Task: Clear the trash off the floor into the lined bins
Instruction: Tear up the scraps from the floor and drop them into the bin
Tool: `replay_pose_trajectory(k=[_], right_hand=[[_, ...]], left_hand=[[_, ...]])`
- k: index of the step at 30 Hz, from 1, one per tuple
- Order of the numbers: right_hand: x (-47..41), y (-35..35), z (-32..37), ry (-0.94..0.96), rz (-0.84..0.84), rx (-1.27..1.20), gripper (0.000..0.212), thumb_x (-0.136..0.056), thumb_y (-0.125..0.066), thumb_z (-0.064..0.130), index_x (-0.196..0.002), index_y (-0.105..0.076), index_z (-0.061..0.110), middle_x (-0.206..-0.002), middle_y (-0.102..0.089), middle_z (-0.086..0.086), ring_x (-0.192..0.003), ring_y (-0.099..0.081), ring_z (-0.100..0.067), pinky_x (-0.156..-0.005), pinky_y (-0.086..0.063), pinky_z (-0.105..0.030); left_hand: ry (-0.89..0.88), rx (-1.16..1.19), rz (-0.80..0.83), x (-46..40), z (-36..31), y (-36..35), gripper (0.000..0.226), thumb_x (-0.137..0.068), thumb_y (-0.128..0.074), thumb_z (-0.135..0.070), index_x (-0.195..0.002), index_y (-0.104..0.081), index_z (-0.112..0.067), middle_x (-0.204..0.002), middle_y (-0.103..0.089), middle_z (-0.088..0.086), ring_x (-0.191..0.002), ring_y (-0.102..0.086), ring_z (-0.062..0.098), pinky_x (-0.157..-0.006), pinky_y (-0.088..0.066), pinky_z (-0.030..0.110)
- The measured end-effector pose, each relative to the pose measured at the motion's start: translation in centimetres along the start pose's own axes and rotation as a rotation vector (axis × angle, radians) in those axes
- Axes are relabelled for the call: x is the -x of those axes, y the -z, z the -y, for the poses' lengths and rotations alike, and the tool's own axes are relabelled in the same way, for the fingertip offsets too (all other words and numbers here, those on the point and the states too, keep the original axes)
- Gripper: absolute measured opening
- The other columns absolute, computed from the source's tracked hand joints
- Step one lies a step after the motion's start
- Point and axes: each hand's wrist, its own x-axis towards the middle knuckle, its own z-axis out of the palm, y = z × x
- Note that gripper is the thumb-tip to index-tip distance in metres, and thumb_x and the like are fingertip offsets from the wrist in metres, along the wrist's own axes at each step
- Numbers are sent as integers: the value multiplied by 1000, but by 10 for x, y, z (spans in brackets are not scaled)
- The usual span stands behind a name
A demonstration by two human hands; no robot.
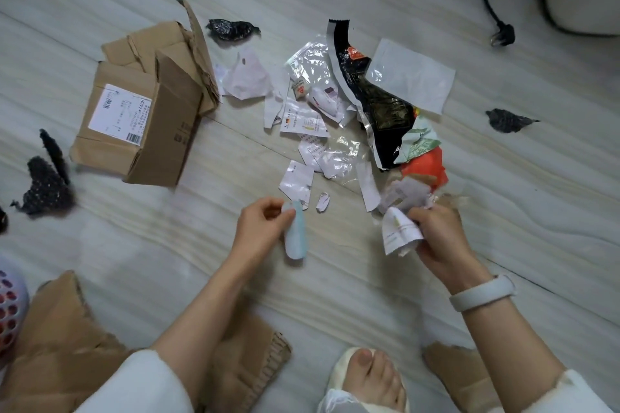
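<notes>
Head view, looking down at pale grey wood-grain floor [503, 228].

Left hand [260, 225]: grip clamped, fingers and thumb pinching a curled pale blue-and-white paper strip [297, 235] by its upper end; the strip hangs down off the fingers, clear of the floor.

Right hand [439, 238]: grip clamped round a crumpled wad of white printed paper scraps [401, 233], with grey tissue-like bits bunched just above it. White wristband [483, 292] on this wrist.

Trash on floor, mid-frame, beyond the hands:
- scatter of torn white paper slips and receipts [303, 122], some printed, overlapping each other;
- crinkled clear plastic film [310, 64] at the far side of the scatter;
- long black foil snack wrapper [379, 104], torn open, silver inside showing, lying across the right of the pile;
- flat white translucent pouch [411, 79], overlapping the wrapper's far right edge;
- orange and green packet pieces [424, 161] touching the wrapper's near end, just beyond the right hand.

Left of the pile: flattened brown cardboard shipping box with white address label [141, 124], torn flaps standing up behind it.

Black crumpled plastic scraps, well apart: one beyond the box [231, 29], one toward the right edge of the floor [506, 120], a larger one at the left edge [45, 188].

Near edge of frame: torn brown cardboard pieces [57, 345] under and beside the forearms; a bare foot in a pale slipper [375, 379]. Black power cord with plug [501, 35] at far right corner.

No bin identifiable in this view.
</notes>
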Motion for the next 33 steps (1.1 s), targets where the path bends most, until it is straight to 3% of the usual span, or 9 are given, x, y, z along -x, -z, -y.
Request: replay_pose_trajectory(k=[4,8,12,16,21,24,27,31,33], right_hand=[[-9,-10,-31,295,-109,665,17,-82,-47,10,-67,-53,6,-73,-51,-11,-76,-49,-26,-61,-34,-28],[-9,-20,-46,429,-82,958,53,-85,-57,20,-134,-41,8,-138,-33,-17,-127,-30,-34,-106,-26,-36],[0,-17,-64,456,-89,1247,65,-80,-57,16,-139,-33,26,-140,-28,-16,-120,-30,-37,-96,-35,-48],[2,-9,-74,586,-30,1013,50,-78,-64,2,-125,-55,15,-125,-43,-21,-114,-40,-39,-79,-43,-36],[-2,-4,-75,670,12,880,42,-71,-60,-8,-111,-63,5,-117,-50,-20,-108,-48,-38,-88,-41,-31],[-4,8,-67,738,-9,787,38,-76,-49,13,-111,-62,2,-117,-51,-15,-111,-49,-28,-97,-33,-17],[0,19,-55,774,-82,753,40,-80,-44,25,-109,-63,4,-115,-54,-10,-112,-46,-17,-99,-36,-22],[8,31,-45,705,-123,840,37,-84,-40,36,-91,-63,8,-85,-61,-6,-83,-54,-25,-70,-38,-29],[11,34,-43,590,2,820,33,-87,-48,32,-112,-56,12,-84,-57,-3,-78,-53,-22,-64,-36,-30]], left_hand=[[-39,-151,-90,-16,-15,-2,16,-83,-63,-21,-67,-60,-20,-67,-59,-7,-74,-55,18,-62,-40,26],[-158,-426,-143,-29,-19,-16,14,-83,-64,-26,-75,-62,-14,-111,-51,4,-112,-43,23,-88,-33,24],[-206,-573,-135,-36,-18,-25,13,-85,-59,-16,-84,-59,-4,-123,-42,11,-116,-38,29,-95,-36,33],[-182,-625,-110,-38,-26,-31,11,-87,-52,-6,-95,-54,0,-115,-46,19,-110,-41,34,-91,-37,36],[-200,-695,-142,-38,-28,-31,39,-79,-54,1,-115,-41,-5,-110,-55,18,-106,-44,38,-86,-37,42],[-273,-678,-125,-35,-21,-26,52,-81,-52,-1,-131,-36,-7,-112,-57,18,-108,-45,38,-90,-36,41],[-287,-599,-68,-36,-16,-19,32,-84,-51,-6,-115,-55,-3,-105,-56,17,-107,-49,33,-81,-35,28],[-271,-504,-57,-30,-18,-14,17,-83,-55,-7,-94,-68,-4,-98,-46,7,-97,-49,19,-72,-29,13],[-248,-429,-18,-26,-22,-16,8,-80,-59,-7,-84,-66,-7,-100,-44,2,-87,-49,14,-70,-31,7]])
